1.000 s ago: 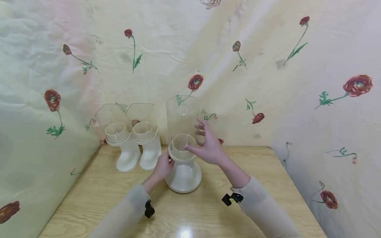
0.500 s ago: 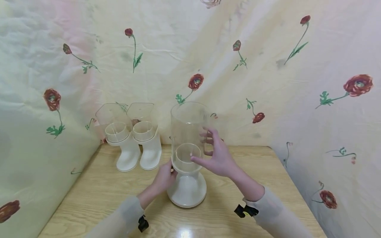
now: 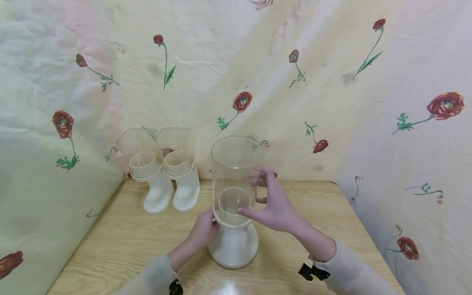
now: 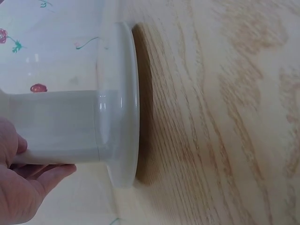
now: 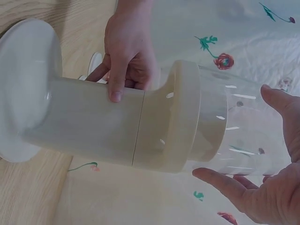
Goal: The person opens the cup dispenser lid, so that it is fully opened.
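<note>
A white pedestal stand [image 3: 234,248] with a wide round base is upright close over the wooden table, a dark shadow beside its base in the left wrist view. A tall clear cylinder [image 3: 236,176] sits in its collar, with a short ring-shaped cup [image 3: 234,200] visible inside. My left hand [image 3: 203,230] grips the stem [image 4: 56,126] below the collar from the left, thumb and fingers on opposite sides. Around the cylinder's right side is my right hand [image 3: 278,207], its thumb at the front near the collar [image 5: 186,117] and its other fingers behind.
Two white boot-shaped stands [image 3: 158,196] with clear slant-topped hoppers [image 3: 173,141] stand side by side at the back left of the wooden table [image 3: 313,233]. A flower-printed cloth [image 3: 332,102] hangs behind the table and along both sides.
The pedestal stand with its clear cylinder has come nearer to me and slightly right, both hands moving with it. The boot-shaped stands have stayed put.
</note>
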`<action>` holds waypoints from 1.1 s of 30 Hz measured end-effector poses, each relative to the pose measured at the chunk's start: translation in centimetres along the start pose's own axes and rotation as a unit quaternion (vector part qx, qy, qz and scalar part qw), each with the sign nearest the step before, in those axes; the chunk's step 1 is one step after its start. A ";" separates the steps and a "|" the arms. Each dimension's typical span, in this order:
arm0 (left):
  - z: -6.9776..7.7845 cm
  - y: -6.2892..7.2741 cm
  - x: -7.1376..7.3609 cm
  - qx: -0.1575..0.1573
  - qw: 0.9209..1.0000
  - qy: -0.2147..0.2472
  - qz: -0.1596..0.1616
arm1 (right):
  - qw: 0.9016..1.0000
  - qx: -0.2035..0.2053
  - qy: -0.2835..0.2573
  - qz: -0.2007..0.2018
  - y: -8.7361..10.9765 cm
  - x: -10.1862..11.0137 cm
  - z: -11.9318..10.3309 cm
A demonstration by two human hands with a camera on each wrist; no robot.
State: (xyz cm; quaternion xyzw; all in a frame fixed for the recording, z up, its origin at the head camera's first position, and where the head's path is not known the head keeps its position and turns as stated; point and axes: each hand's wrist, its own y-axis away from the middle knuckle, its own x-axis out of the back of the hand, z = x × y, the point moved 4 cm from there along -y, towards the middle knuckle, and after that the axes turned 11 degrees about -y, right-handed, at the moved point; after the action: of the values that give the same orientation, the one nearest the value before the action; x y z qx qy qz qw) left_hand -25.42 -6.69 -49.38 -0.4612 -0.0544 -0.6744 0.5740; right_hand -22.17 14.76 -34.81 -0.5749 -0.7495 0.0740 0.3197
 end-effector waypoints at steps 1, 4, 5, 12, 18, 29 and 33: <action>0.0 0.1 0.0 0.002 1.000 0.001 -0.001 | 1.000 -0.004 0.000 -0.001 0.1 0.0 0.0; 0.0 0.2 0.0 0.008 1.000 0.002 -0.001 | 1.000 -0.011 -0.004 -0.005 0.3 0.1 0.1; 0.1 0.2 0.0 0.011 1.000 0.004 0.000 | 1.000 -0.011 -0.005 -0.005 0.4 0.1 0.1; 0.2 0.4 -0.2 0.014 1.000 0.005 0.006 | 1.000 -0.001 -0.012 -0.008 0.8 0.1 0.0; 0.0 0.8 -0.5 0.016 1.000 0.010 0.003 | 1.000 0.006 -0.004 -0.013 0.8 0.0 0.1; -0.7 0.9 -0.5 0.007 0.998 0.040 -0.048 | 1.000 0.001 0.022 -0.005 0.8 0.0 -0.3; -1.1 0.1 0.2 -0.005 0.993 0.077 -0.086 | 0.998 0.031 0.029 0.036 0.2 0.8 -1.0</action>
State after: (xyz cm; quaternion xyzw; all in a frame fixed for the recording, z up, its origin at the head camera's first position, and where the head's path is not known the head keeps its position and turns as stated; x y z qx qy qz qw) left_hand -25.90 -7.50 -49.95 -0.4044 -0.0459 -0.7549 0.5143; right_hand -21.52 15.26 -33.81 -0.5934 -0.7160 0.0926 0.3558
